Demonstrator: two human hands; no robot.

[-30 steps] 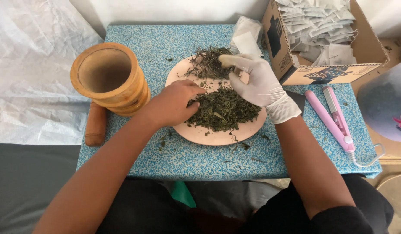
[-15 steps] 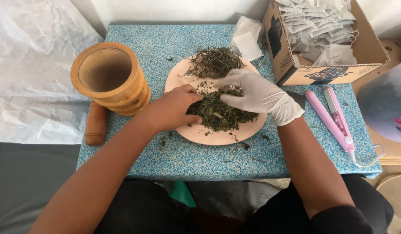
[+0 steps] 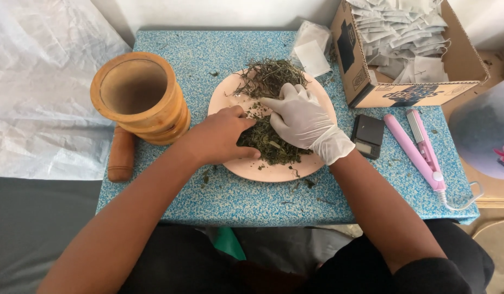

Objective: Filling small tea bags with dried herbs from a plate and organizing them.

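Blue speckled tabletop (image 3: 208, 49) held a round pink plate (image 3: 322, 158). Since the earlier frame, my gloved right hand (image 3: 298, 117) had slid down onto the dried green herb heap (image 3: 271, 144), fingers spread, while my bare left hand (image 3: 222, 136) cupped the heap's near side. Left of the plate stood an empty wooden mortar (image 3: 137, 98); right, a cardboard box (image 3: 371, 81) of white sachets (image 3: 404, 32).

A wooden mortar (image 3: 138, 98) stands upright on the blue speckled table (image 3: 252, 196), and its wooden pestle (image 3: 121, 154) lies just beside it near the table's edge. An open cardboard box (image 3: 404, 51) holds a heap of small white sachets (image 3: 401, 27). A few loose sachets (image 3: 311, 49) lie next to it. A small black scale (image 3: 367, 135) sits beside a pink heat sealer (image 3: 418, 148).
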